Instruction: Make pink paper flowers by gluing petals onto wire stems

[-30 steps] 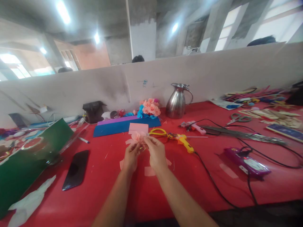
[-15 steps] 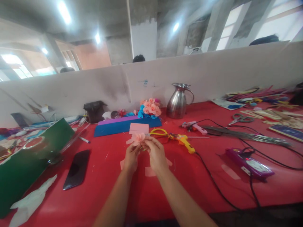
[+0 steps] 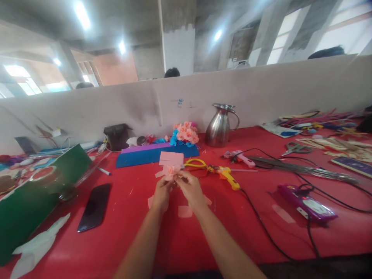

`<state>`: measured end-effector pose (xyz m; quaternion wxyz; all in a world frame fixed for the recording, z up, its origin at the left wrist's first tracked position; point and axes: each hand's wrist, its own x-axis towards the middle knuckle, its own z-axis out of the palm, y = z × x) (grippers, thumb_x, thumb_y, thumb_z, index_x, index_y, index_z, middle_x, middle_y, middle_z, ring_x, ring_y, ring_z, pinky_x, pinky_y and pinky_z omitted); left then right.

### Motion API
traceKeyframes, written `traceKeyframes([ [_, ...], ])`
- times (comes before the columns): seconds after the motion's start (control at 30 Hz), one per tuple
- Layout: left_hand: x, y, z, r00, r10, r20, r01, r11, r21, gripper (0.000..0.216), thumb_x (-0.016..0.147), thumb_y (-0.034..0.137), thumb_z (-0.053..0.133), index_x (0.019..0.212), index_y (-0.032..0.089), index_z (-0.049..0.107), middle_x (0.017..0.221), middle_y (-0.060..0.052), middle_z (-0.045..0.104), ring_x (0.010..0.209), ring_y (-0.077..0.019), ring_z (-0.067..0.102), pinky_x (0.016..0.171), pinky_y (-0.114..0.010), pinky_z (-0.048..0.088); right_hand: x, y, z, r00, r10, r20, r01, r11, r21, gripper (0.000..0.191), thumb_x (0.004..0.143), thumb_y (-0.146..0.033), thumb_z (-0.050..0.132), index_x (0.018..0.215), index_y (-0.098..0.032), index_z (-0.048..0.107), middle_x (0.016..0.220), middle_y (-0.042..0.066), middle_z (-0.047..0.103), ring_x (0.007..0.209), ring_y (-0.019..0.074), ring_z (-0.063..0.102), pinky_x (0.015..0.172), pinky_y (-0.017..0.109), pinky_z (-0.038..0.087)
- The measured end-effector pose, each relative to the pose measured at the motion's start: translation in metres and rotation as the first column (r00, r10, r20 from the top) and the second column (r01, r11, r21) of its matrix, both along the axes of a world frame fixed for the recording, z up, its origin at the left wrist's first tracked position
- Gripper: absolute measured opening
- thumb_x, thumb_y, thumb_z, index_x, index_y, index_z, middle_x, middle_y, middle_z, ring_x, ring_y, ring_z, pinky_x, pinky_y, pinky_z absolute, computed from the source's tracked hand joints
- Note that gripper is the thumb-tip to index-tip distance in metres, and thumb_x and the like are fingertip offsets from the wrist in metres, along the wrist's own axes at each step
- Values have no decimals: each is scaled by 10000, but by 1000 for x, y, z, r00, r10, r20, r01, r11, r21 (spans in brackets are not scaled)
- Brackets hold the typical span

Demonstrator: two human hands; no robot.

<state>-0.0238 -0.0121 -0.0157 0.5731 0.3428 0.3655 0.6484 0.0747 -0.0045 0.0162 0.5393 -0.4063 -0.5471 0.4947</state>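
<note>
Held up over the red table is a pink paper flower (image 3: 170, 171), its petals spread. My left hand (image 3: 161, 193) is closed on its underside from the left. From the right, my right hand (image 3: 190, 190) pinches at the flower's lower edge with thumb and fingers. The fingertips of both hands meet beneath the petals, and what lies between them there is partly hidden. Just behind the flower lies a stack of pink paper pieces (image 3: 171, 158). Loose pink petals (image 3: 185, 211) lie on the table beneath my hands.
To the right lie a yellow glue gun (image 3: 229, 178) with a trailing cord, a pink glue gun (image 3: 242, 157), scissors (image 3: 296, 148) and a purple power strip (image 3: 309, 205). A steel jug (image 3: 219, 126) stands by a bunch of paper flowers (image 3: 187, 132). A phone (image 3: 94, 207) lies left.
The flower has turned a little in my fingers and its petals show differently. My right fingers have shifted slightly lower along it. The view has moved a little.
</note>
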Motion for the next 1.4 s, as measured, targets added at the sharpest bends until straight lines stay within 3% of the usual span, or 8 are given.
traceKeyframes([
  [0.17,1,-1,0,999,-29,-17,29,1000,0,359,633,345,714,944,171,670,949,-90,687,898,-220,615,810,-325,443,2,1,-4,985,-95,141,76,987,139,192,705,-268,575,839,-197,691,836,44,648,656,155,549,615,273,440],
  [0.37,-1,-1,-1,997,-74,-15,74,997,17,327,667,338,692,942,162,671,990,-106,673,910,-207,610,819,-317,438,5,2,-4,976,-77,203,37,980,195,174,727,-235,548,820,-197,689,822,37,608,631,138,532,589,258,422],
  [0.73,-3,-2,-2,994,-105,-42,104,994,-30,293,667,281,691,932,160,664,814,-48,668,720,-134,582,728,-255,413,11,-1,-4,976,-60,210,11,974,227,114,715,-267,582,765,-208,666,795,25,596,571,119,482,538,248,389],
  [1.03,-5,-2,-3,989,-109,-96,109,994,-6,129,685,268,648,674,163,573,659,21,527,642,-95,474,661,-214,361,21,-4,-1,993,105,-53,-105,994,-11,149,677,-214,576,810,-197,641,626,-14,597,522,114,492,528,248,380],
  [1.27,-4,-5,-5,976,-96,-196,101,995,12,127,703,278,613,712,162,560,699,7,533,670,-107,472,676,-221,358,28,-6,6,939,143,-313,-166,985,-48,245,675,-222,581,909,-201,651,710,-1,645,511,94,501,519,241,364],
  [1.4,-4,-4,-6,977,-61,-203,67,998,21,161,702,309,626,706,158,569,705,0,533,696,-116,480,716,-235,366,31,-4,3,912,84,-402,-136,986,-101,197,688,-265,570,865,-198,622,724,5,655,488,85,499,477,224,323],
])
